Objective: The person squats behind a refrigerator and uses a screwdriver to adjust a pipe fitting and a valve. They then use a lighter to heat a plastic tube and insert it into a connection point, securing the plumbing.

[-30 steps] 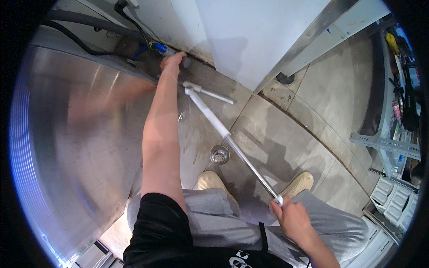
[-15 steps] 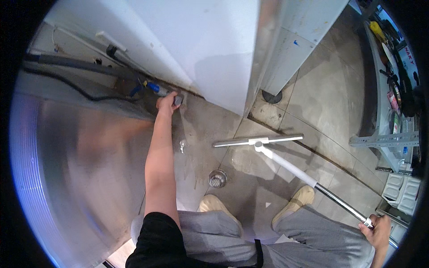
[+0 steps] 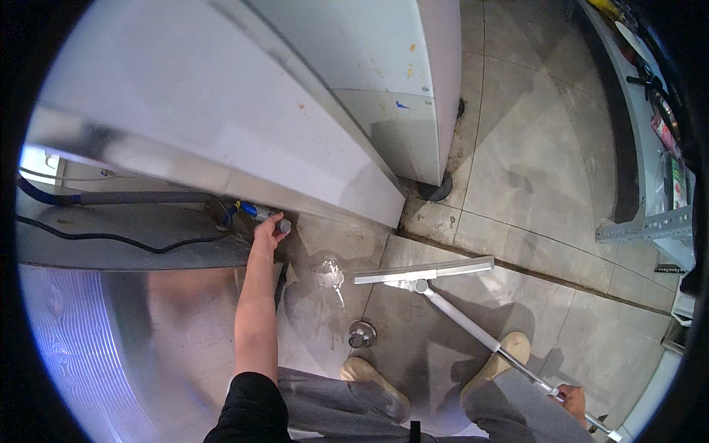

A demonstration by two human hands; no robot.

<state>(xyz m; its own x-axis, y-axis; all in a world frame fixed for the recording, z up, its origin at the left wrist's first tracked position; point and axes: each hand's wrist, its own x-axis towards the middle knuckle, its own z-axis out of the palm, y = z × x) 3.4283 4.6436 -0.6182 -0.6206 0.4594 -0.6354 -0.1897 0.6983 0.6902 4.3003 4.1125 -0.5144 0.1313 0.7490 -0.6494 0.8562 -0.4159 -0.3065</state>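
My left hand (image 3: 269,230) reaches out low by the white cabinet and is closed around a grey, round-ended hose fitting (image 3: 282,225). A blue section with a yellow tie joins it on the left. At the lower right, my right hand (image 3: 572,403) grips the metal pole of a floor squeegee (image 3: 459,320). The squeegee's long blade (image 3: 425,274) rests on the tiles ahead of my feet, angled slightly. Between the blade and my left arm, a shiny wet patch (image 3: 331,273) lies on the floor. A round metal drain (image 3: 362,335) is just below that patch.
Tall white cabinets (image 3: 244,111) stand ahead, one on a black foot (image 3: 436,189). At left are a shiny metal panel (image 3: 185,332), a grey-sleeved pipe (image 3: 148,197) and a black cable (image 3: 111,235). A metal shelf (image 3: 646,223) with assorted items runs along the right.
My view has shifted, so the cabinets and hand sit differently. My right hand appears closer in with the pole, and the shiny wet patch looks larger. The left hand keeps its hold.
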